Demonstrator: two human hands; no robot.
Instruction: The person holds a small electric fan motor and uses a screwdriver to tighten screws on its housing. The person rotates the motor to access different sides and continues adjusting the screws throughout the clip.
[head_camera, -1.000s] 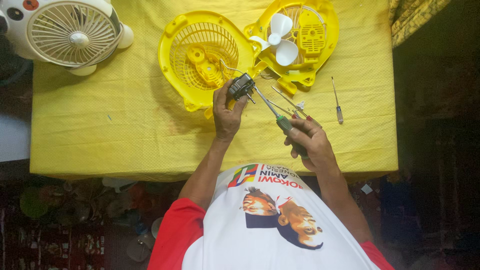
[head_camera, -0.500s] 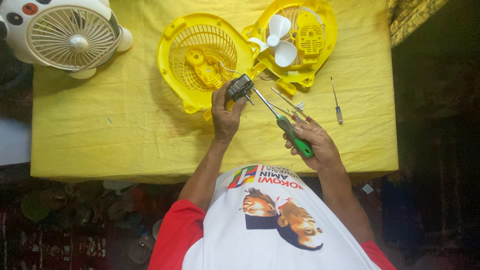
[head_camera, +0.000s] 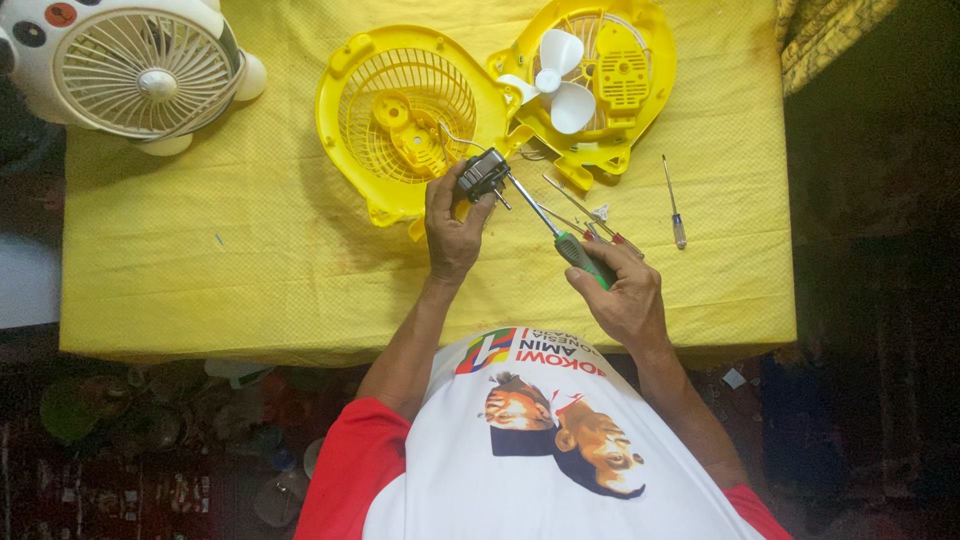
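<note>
Left hand (head_camera: 452, 235): raised just above the desk, fingers and thumb pinched around a small dark motor block (head_camera: 482, 175), held near the lower edge of the yellow grille.
Right hand (head_camera: 622, 292): curled tight around the green handle of a screwdriver (head_camera: 560, 232); the shaft slants up and to the left, and its tip meets the motor block.
Motor block: dark, with metal parts showing, in the left fingertips; a thin wire runs from it up toward the grille.
Yellow front grille (head_camera: 410, 110): lies flat on the desk, inner side up, just beyond the left hand.
Yellow rear housing (head_camera: 610, 90): lies right of the grille, touching or overlapping it at one edge; a white three-blade propeller (head_camera: 555, 85) sits in it.
Loose tools: a second slim screwdriver (head_camera: 675, 205) lies alone on the cloth, right of the housing; a few thin metal tools (head_camera: 590, 212) lie beside the right hand, too small to tell apart.
White fan (head_camera: 140, 75): whole, with a round cream grille, at the far left corner, well apart from the hands.
Desk (head_camera: 200, 270): covered by a yellow cloth with faint stains near the middle.
</note>
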